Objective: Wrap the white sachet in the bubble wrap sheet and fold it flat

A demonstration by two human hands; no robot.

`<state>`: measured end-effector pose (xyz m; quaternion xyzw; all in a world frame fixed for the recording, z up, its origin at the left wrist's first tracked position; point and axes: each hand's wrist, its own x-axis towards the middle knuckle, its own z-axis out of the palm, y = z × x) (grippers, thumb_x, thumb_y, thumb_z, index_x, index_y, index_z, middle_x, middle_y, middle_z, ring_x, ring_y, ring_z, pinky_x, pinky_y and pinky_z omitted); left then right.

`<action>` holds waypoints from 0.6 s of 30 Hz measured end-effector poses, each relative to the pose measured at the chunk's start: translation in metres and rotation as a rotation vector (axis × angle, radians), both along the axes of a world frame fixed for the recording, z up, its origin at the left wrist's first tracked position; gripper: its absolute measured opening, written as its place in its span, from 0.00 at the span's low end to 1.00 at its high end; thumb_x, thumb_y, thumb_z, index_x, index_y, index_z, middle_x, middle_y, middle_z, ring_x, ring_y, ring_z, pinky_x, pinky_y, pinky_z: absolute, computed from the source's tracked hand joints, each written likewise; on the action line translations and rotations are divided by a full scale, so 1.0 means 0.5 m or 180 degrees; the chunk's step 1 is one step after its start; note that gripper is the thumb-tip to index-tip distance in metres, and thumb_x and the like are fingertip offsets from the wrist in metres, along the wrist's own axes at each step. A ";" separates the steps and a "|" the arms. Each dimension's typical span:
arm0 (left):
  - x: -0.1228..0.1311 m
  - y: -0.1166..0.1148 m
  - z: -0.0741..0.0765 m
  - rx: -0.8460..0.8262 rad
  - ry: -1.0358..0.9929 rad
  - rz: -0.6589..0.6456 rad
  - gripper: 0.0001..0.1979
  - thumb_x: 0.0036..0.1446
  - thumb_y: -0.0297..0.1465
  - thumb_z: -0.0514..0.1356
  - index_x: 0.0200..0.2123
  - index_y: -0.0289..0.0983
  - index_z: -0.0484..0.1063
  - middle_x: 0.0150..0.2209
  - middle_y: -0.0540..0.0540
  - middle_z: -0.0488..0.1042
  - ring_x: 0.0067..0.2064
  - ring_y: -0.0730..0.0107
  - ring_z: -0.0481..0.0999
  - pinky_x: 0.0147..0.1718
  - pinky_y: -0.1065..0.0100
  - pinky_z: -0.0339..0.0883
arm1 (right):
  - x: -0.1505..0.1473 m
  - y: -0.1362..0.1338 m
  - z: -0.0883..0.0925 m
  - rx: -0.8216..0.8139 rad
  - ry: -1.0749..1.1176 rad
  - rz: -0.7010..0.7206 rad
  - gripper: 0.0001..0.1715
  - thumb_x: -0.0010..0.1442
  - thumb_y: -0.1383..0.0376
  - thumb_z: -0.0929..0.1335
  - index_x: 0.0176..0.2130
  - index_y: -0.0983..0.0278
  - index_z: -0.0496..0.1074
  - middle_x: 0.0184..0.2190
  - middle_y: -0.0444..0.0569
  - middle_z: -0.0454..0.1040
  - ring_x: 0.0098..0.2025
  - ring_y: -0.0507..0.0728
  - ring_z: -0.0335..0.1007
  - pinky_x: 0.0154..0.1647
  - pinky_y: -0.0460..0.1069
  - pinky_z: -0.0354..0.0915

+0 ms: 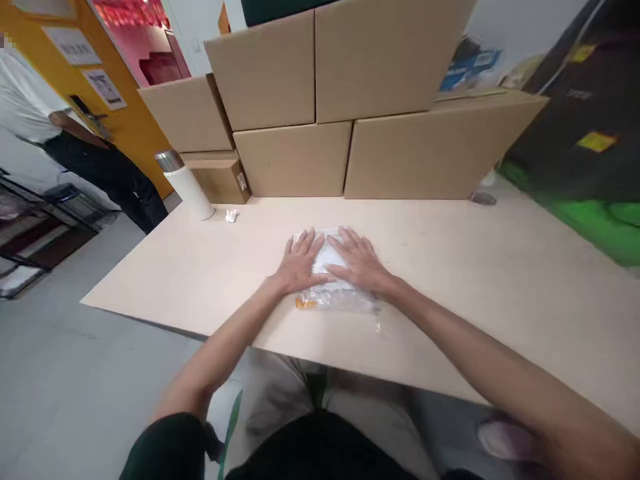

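A white package in clear plastic wrap [335,300] lies flat on the pale table, near its front edge. Flat on its left part rests my left hand [301,263], fingers stretched out and spread. My right hand [357,263] presses on the right part in the same way, its thumb pointing toward the left one. Between the hands a strip of white shows, and loose clear plastic with an orange mark at its left end sticks out toward me. Most of the package's sides are covered by my palms.
Cardboard boxes [293,160] are stacked along the table's back edge. A white bottle with a metal cap [190,190] and a crumpled white scrap [231,216] stand at the back left. A person in dark trousers [107,170] is beside the yellow door [125,127].
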<state>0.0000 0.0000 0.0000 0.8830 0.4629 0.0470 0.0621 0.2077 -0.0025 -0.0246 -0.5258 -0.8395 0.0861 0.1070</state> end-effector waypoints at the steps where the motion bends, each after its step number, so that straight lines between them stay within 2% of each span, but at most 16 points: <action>1: -0.001 0.003 -0.002 0.0007 -0.0023 -0.0025 0.55 0.54 0.63 0.51 0.72 0.30 0.43 0.73 0.29 0.35 0.73 0.43 0.35 0.67 0.41 0.30 | 0.001 0.002 -0.004 0.0026 0.0015 0.0011 0.49 0.65 0.37 0.52 0.72 0.62 0.44 0.74 0.59 0.34 0.74 0.69 0.26 0.69 0.71 0.37; 8: -0.003 0.016 -0.018 -0.0061 -0.0165 0.0008 0.53 0.51 0.62 0.58 0.71 0.39 0.47 0.73 0.32 0.41 0.73 0.42 0.39 0.66 0.36 0.32 | 0.009 0.013 -0.030 0.0303 0.0115 0.0075 0.48 0.64 0.36 0.52 0.71 0.59 0.49 0.73 0.58 0.41 0.74 0.70 0.34 0.67 0.70 0.44; 13: -0.005 0.014 -0.025 -0.0085 -0.0357 0.0031 0.52 0.53 0.61 0.57 0.72 0.41 0.45 0.73 0.33 0.41 0.73 0.43 0.38 0.65 0.35 0.34 | 0.009 0.016 -0.041 0.0445 0.0158 0.0064 0.45 0.65 0.38 0.52 0.71 0.57 0.50 0.73 0.57 0.43 0.73 0.69 0.36 0.67 0.69 0.45; 15: -0.003 0.008 -0.027 -0.0005 -0.0318 0.0100 0.52 0.54 0.61 0.56 0.72 0.40 0.44 0.73 0.32 0.38 0.73 0.42 0.38 0.65 0.35 0.33 | 0.007 0.016 -0.042 0.0426 0.0127 0.0027 0.44 0.66 0.39 0.53 0.71 0.56 0.49 0.73 0.56 0.43 0.73 0.69 0.36 0.67 0.70 0.45; 18: 0.003 -0.007 -0.032 0.0313 -0.0222 0.0243 0.47 0.56 0.59 0.54 0.71 0.40 0.48 0.73 0.33 0.38 0.73 0.41 0.38 0.65 0.35 0.31 | 0.004 0.013 -0.041 0.0371 0.0068 -0.0048 0.43 0.66 0.40 0.53 0.71 0.56 0.49 0.73 0.55 0.42 0.74 0.69 0.35 0.67 0.70 0.45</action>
